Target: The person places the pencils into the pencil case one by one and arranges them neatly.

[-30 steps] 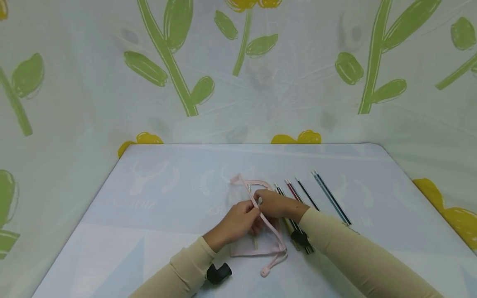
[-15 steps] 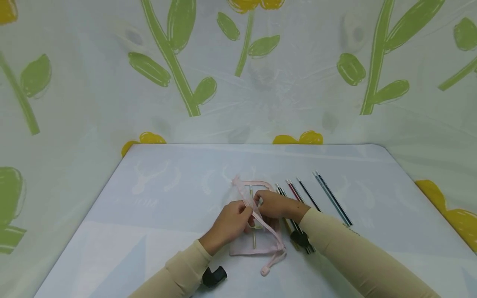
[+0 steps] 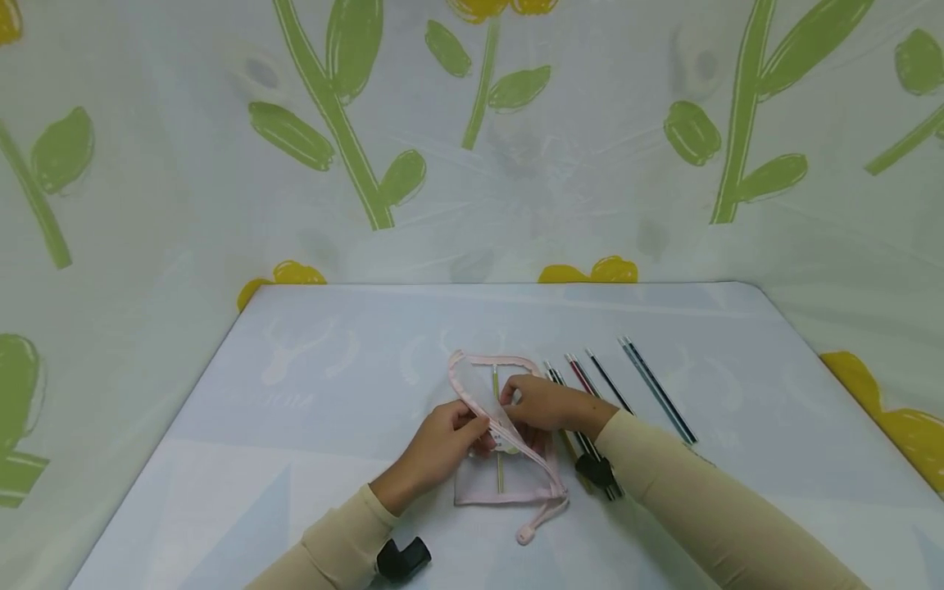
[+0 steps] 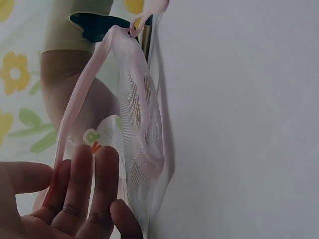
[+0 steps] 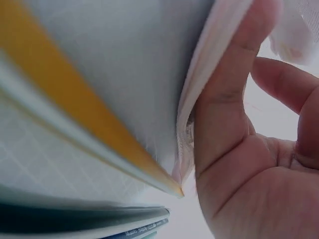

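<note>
Pale cloth (image 3: pixel 590 205) printed with green stems, leaves and yellow flowers filled the upper part of the frame, behind a whitish table (image 3: pixel 295 442) with faint grey-blue patterns. Just below the centre of the frame lay the thing I was handling, a sheer mesh pouch (image 3: pixel 475 483) edged in pink, one flap lifted and slanting from upper left to lower right. A pink pull tab (image 3: pixel 525 534) hung off its lower right corner onto the table.

My left hand (image 3: pixel 435 442) came in from the lower left, thumb and forefinger pinching the pink edge of the raised flap, the other fingers loosely bent and a little apart. My right hand (image 3: pixel 549 404) reached in from the right, against the pouch's right side, thumb and forefinger bowed with a gap between them. The mesh and flap hid its other fingers, so I could not tell whether they had hold of anything.

A gold-coloured pencil (image 3: pixel 501 475) showed through the mesh, running nearly straight up the pouch; a white label (image 4: pixel 94 137) with coloured letters sat near my left fingertips. Right of the pouch, loose pencils (image 3: pixel 608 378) lay slanted, partly under my right wrist, with a separate pair (image 3: pixel 659 389) farthest right.
</note>
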Tool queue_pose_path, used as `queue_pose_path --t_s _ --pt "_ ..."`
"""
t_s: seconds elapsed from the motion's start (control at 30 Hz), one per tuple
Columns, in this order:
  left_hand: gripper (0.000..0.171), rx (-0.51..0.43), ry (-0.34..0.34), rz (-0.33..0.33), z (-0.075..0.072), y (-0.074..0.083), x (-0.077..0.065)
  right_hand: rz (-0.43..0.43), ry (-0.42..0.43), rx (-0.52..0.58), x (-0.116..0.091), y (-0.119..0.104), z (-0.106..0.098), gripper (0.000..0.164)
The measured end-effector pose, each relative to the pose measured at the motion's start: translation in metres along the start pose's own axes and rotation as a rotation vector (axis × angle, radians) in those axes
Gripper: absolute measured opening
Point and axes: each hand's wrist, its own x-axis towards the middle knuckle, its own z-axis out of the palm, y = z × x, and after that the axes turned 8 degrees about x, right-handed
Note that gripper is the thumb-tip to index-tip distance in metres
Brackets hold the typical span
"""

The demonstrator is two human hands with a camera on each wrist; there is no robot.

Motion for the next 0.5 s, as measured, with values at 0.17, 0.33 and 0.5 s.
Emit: queue_pose_path --t_s 0.17,0.33,0.5 --pt "0.024 -0.02 0.006 0.001 0.0 -0.003 0.0 -0.025 -0.005 0.063 -0.006 0.002 -0.005 0.011" --pt "0.024 0.05 0.01 -0.014 0.0 -0.007 0.001 -0.116 0.016 0.137 -0.017 0.004 -0.015 0.017" --pt "0.023 0.098 0.012 -0.034 0.0 -0.009 0.003 -0.184 0.036 0.175 -0.031 0.007 -0.024 0.024"
